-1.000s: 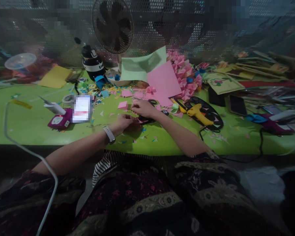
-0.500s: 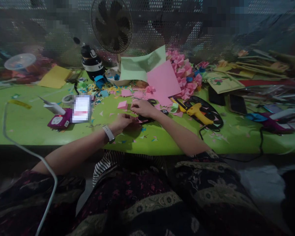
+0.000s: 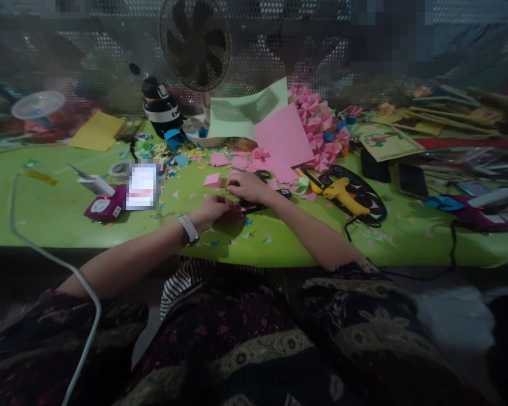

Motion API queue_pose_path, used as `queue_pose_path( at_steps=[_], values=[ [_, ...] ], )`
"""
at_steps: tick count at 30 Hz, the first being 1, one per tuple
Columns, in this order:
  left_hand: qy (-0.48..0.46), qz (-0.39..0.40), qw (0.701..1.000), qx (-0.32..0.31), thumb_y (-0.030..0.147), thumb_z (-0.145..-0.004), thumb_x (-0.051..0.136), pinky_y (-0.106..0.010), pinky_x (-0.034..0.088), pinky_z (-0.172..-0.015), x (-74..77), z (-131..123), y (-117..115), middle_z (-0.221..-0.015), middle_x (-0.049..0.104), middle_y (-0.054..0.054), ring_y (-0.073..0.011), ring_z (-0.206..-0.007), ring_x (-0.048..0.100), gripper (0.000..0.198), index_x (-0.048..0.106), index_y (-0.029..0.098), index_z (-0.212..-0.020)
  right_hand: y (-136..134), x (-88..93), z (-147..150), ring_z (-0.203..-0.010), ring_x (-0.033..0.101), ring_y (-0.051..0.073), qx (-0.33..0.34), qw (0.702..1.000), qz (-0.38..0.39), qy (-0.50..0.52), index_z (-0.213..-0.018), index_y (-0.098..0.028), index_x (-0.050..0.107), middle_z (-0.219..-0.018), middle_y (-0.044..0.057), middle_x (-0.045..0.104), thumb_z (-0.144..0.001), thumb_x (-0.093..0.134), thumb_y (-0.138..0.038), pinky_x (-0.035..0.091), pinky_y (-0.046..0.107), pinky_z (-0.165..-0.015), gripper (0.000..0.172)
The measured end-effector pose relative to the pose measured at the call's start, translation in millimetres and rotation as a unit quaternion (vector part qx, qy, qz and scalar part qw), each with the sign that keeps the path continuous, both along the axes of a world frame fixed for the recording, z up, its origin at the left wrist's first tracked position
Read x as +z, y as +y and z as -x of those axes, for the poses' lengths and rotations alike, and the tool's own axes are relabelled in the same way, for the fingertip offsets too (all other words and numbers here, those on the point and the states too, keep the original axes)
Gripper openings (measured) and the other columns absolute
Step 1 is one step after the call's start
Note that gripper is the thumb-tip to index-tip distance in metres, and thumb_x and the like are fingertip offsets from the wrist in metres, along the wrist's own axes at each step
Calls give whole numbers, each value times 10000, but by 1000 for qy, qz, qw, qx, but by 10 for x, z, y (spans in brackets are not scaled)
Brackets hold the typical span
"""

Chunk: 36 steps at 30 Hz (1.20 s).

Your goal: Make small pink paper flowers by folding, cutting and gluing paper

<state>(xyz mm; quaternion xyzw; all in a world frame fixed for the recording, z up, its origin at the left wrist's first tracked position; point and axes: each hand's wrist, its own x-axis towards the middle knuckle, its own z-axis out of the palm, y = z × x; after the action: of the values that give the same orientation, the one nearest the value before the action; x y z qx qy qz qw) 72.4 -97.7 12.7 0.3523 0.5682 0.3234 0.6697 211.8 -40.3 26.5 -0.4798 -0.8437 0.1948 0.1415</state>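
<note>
Right hand (image 3: 248, 186) between pink paper square (image 3: 212, 180) and glue gun (image 3: 341, 194)

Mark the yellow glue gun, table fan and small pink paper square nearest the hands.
yellow glue gun (image 3: 341, 194): head view, on its body.
table fan (image 3: 195, 42): head view, centre of grille.
small pink paper square (image 3: 212, 180): head view, its middle.

- green worktop (image 3: 46, 208), littered with paper scraps (image 3: 186, 155)
- pink piece (image 3: 242, 207) at the middle, pink square (image 3: 212, 180) just behind it
- glue gun (image 3: 341, 194) to the right, phone (image 3: 410, 180) further right
- pink sheet (image 3: 283, 138), green sheet (image 3: 245, 113), fan (image 3: 195, 45) and bottle (image 3: 158, 110) along the back
- yellow sheet (image 3: 95, 131) back left
</note>
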Motion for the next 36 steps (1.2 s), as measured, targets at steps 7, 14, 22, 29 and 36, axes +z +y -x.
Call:
queue_pose_path(
  at_steps=[7,14,22,29,36],
  values=[
    [-4,-1,1000,-13,53,-831,677,-363,604,-782,0,29,0,-650,707,-55,-144,-609,689,249,629,156,-610,3,15,-4,-850,591,170,4,1000,18,14,-901,-136,731,-973,95,727,-879,552,-187,371,276,-731,188],
    [0,-11,999,-32,44,-811,691,-377,600,-816,-28,65,39,-686,716,-66,-154,-636,696,210,648,153,-636,1,18,-4,-828,586,165,6,1000,22,17,-887,-130,724,-950,90,724,-876,556,-181,374,274,-719,176],
    [-12,0,999,-46,59,-816,709,-342,610,-744,-26,77,52,-701,730,-82,-166,-631,714,205,629,141,-645,6,-1,-14,-830,591,170,5,1000,20,18,-869,-135,725,-941,89,723,-870,552,-188,374,278,-717,180],
    [-5,-6,999,-52,84,-806,731,-318,616,-741,-85,83,80,-678,726,-62,-151,-631,710,175,651,147,-663,13,-27,-7,-834,589,168,3,1000,4,6,-873,-138,725,-933,79,720,-868,535,-187,365,275,-717,196],
    [-3,-7,999,-45,71,-834,684,-345,608,-747,-87,73,64,-695,734,-82,-154,-613,704,182,658,150,-672,22,-36,-10,-828,585,171,0,1000,14,7,-848,-155,704,-923,78,716,-868,536,-194,375,291,-724,174]
  ],
)
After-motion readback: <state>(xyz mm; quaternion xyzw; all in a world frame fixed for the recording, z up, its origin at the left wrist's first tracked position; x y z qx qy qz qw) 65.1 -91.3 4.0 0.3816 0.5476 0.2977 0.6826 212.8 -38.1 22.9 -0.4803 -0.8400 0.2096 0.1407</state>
